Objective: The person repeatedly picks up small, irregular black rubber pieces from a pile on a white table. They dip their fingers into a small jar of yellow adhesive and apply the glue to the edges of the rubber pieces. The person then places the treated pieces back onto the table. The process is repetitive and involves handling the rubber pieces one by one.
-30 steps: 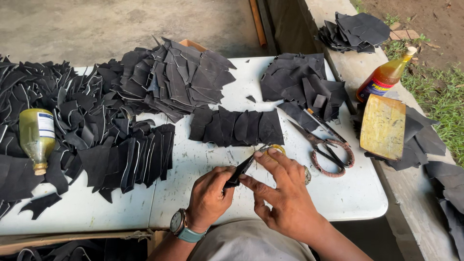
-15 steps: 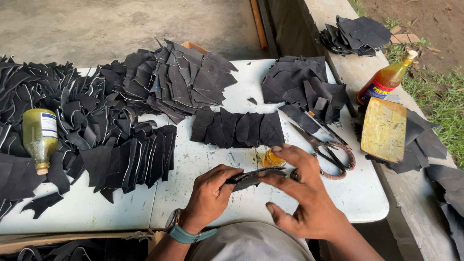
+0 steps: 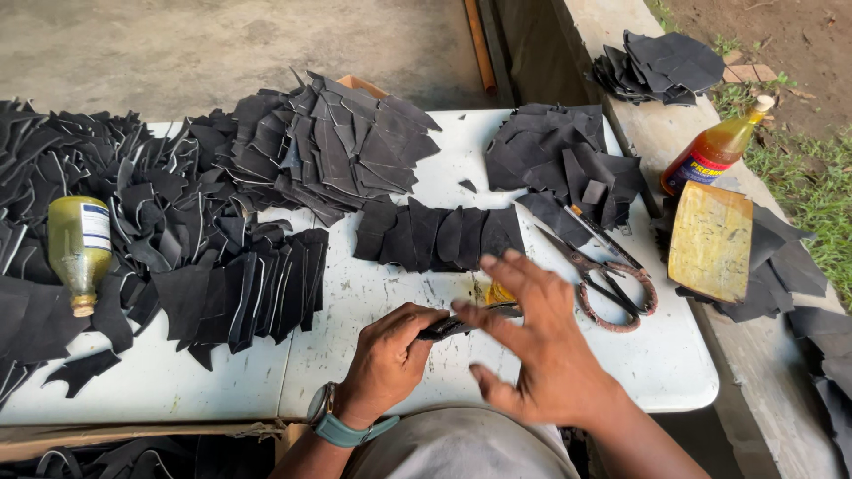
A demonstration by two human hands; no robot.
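Head view, item one: my left hand [image 3: 386, 359], at about six o'clock on the white table [image 3: 674, 372], is closed on a thin dark piece [image 3: 453, 326]. I take it for one of the black cut-outs, though it is too slim and blurred to be sure. Its long axis runs from the left fist toward two o'clock, the free end pointing at my right hand.

Item two: right hand [image 3: 541, 355], fingers spread wide and flat, holding nothing (motion blur on the fingertips). It sits just right of the piece, its fingers over the free end; whether they touch it I cannot tell. Of the two hands only the left has the grip.

Item three: a small yellow object [image 3: 499, 293] shows just beyond the right fingers, mostly hidden.

Item four: rusty scissors [image 3: 603, 279] at three o'clock of the right hand, near but apart, blades pointing toward ten o'clock.

Item five: a row of black pieces [image 3: 435, 235] at twelve o'clock of the hands.
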